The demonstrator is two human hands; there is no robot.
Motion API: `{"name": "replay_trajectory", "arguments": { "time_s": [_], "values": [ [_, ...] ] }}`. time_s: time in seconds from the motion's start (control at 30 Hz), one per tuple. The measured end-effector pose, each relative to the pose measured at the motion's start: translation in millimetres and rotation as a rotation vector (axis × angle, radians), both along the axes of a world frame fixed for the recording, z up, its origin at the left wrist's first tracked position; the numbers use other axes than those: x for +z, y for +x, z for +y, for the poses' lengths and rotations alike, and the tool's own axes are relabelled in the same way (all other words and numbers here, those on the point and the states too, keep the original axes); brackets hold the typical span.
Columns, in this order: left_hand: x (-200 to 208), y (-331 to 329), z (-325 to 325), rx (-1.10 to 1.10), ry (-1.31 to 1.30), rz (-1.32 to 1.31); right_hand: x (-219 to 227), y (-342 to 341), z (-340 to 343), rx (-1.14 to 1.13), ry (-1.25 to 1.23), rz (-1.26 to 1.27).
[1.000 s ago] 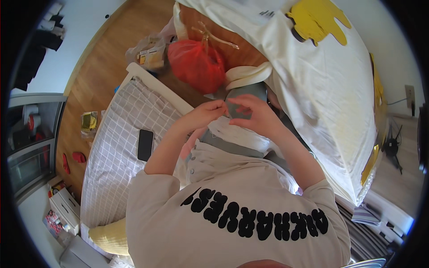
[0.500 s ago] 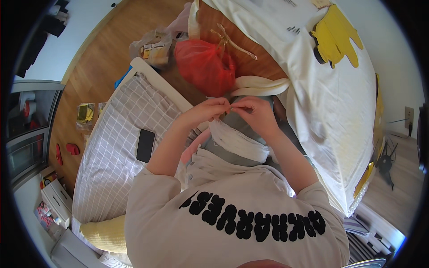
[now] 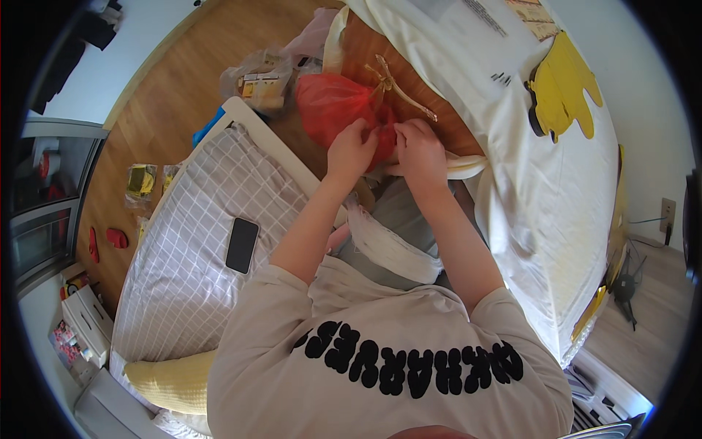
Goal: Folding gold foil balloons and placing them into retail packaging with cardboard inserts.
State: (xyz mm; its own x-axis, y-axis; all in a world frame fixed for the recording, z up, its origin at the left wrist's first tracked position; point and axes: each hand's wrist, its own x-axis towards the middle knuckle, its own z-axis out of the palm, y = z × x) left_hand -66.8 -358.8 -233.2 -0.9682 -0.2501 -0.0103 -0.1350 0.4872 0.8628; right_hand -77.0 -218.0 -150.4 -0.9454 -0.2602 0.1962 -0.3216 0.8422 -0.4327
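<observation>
Have one white cover (image 3: 519,197) right of the grip, one checked mattress (image 3: 194,227) left. Touch one red mesh bag (image 3: 329,106), just beyond, with one left hand (image 3: 352,151) and one right hand (image 3: 422,155); cannot tell from above whether clenched on it. Have one white strand bundle (image 3: 391,247) just this side, one phone (image 3: 242,246) farther left.

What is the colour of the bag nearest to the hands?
Red; the bag shows best in the head view.

We've got one fisheye on the head, left of the pair, aimed steeply down. Shirt (image 3: 409,311) sits close along the bottom; left hand (image 3: 352,152) and right hand (image 3: 423,155) farther out, upper middle. Edges bow toward the rim.
</observation>
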Motion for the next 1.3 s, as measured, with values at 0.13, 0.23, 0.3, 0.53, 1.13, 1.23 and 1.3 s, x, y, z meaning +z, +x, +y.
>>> {"name": "replay_trajectory", "arguments": {
  "time_s": [0.13,0.23,0.3,0.53,1.13,1.23,1.3],
  "values": [
    [6,12,-6,-0.035,0.116,-0.027,-24,-21,-3,0.059,-0.131,-0.038],
    [14,20,-13,-0.050,0.166,-0.049,-37,-27,-5,0.149,-0.232,-0.109],
    [17,22,-16,-0.053,0.174,-0.053,-44,-28,-4,0.198,-0.272,-0.102],
    [21,27,-13,-0.090,0.228,-0.041,-56,-21,8,0.257,-0.731,-0.444],
    [12,35,-3,-0.188,0.367,0.008,-52,-4,0,0.182,-0.649,-0.175],
    [7,38,-4,-0.173,0.366,-0.002,-47,-20,-3,0.147,-0.549,-0.192],
    [5,36,-1,-0.178,0.436,0.009,-49,-27,2,0.145,-0.439,-0.162]
  ]
}}
